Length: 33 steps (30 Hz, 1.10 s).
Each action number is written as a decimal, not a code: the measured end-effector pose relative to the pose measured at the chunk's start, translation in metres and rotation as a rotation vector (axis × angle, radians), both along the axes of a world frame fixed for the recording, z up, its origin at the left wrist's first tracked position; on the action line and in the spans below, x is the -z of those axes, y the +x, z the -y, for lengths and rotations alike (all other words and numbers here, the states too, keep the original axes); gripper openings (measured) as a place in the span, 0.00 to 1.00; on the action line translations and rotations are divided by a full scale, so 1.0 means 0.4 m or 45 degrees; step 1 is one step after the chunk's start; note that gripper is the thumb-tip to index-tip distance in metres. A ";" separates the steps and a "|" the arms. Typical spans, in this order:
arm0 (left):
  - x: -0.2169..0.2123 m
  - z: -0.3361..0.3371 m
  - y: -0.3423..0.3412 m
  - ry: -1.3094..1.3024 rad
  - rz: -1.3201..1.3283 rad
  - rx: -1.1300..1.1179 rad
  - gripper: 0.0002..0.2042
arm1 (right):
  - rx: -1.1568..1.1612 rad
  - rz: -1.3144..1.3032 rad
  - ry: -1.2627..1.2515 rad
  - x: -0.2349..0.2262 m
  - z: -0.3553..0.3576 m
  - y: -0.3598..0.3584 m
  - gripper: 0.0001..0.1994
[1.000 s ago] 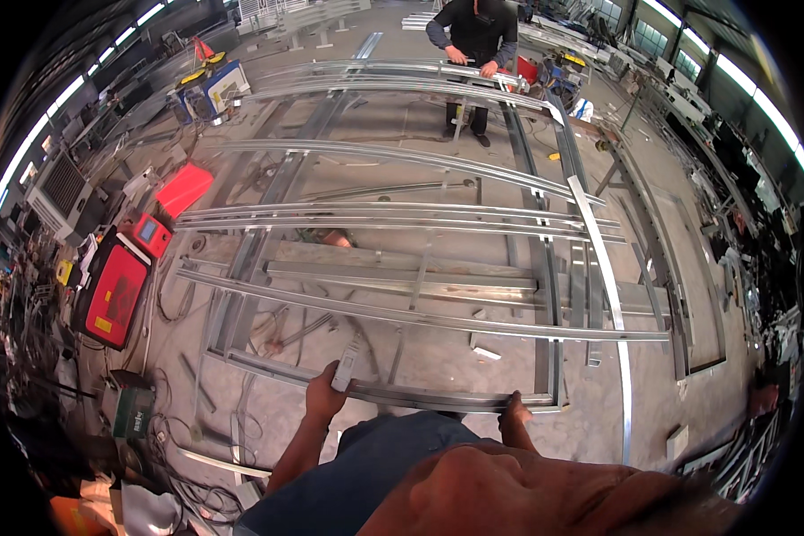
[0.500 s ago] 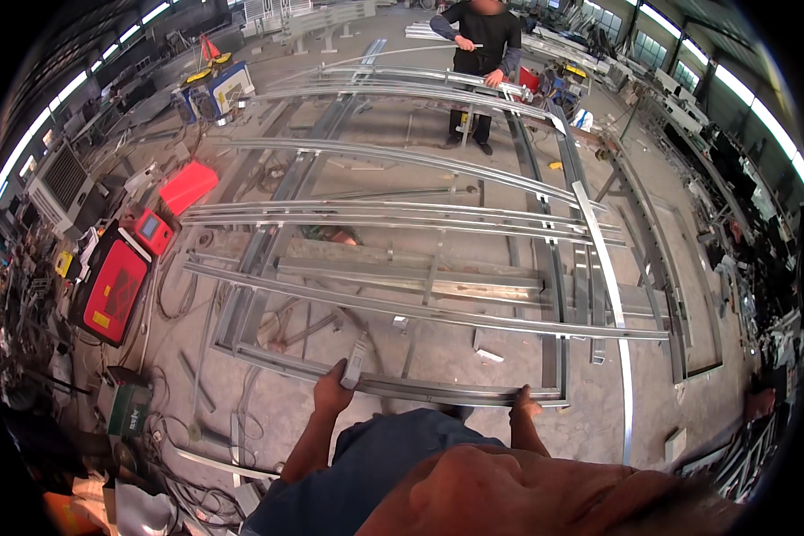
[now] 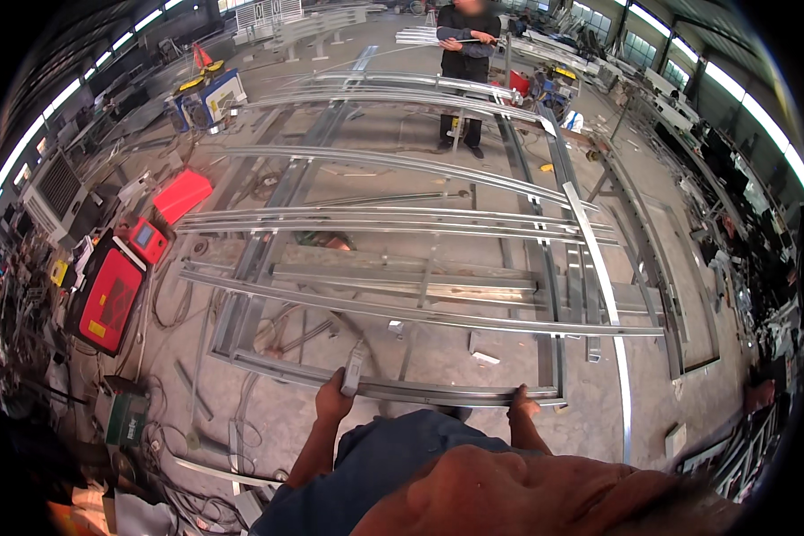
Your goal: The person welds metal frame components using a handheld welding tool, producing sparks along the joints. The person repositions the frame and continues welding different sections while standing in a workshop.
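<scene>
A worker leans over the near edge of a large steel frame [image 3: 402, 295] laid flat across a workshop floor [image 3: 438, 353]. The left hand [image 3: 333, 399] is wrapped around a short grey tool [image 3: 353, 366] that stands on the frame's nearest rail [image 3: 420, 391]; the right hand [image 3: 523, 404] grips that same rail farther along, fingers closed over its edge. The rail runs left to right just in front of the worker's knees and joins a side rail at its right end. Small metal offcuts [image 3: 484, 357] lie on the floor just beyond it. Farther in, long curved steel channels [image 3: 402, 219] cross the frame side by side. To the left, a red welding machine [image 3: 109, 295] and a smaller red box [image 3: 147, 239] sit among loose cables. At the far end, a second person [image 3: 463, 62] in dark clothes stands holding a long steel bar.
</scene>
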State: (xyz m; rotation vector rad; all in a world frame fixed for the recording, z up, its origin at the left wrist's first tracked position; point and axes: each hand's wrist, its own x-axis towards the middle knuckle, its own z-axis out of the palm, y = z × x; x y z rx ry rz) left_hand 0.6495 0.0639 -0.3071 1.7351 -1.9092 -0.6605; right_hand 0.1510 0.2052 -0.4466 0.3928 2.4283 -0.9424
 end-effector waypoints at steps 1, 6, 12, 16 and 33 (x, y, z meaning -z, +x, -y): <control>0.000 -0.002 -0.006 0.010 0.003 -0.001 0.30 | -0.006 0.012 -0.004 0.000 -0.006 -0.007 0.54; 0.013 -0.002 -0.029 -0.017 -0.004 0.013 0.31 | 0.024 -0.070 0.011 0.015 -0.014 -0.033 0.52; 0.046 -0.021 -0.005 -0.018 0.067 0.045 0.34 | -0.040 -0.091 0.015 0.007 -0.003 0.004 0.50; 0.059 -0.029 0.002 -0.066 0.103 0.098 0.38 | -0.046 -0.111 0.028 0.037 -0.008 -0.007 0.51; 0.078 -0.044 -0.024 -0.052 0.240 0.173 0.47 | -0.160 -0.057 -0.033 0.052 -0.022 -0.032 0.53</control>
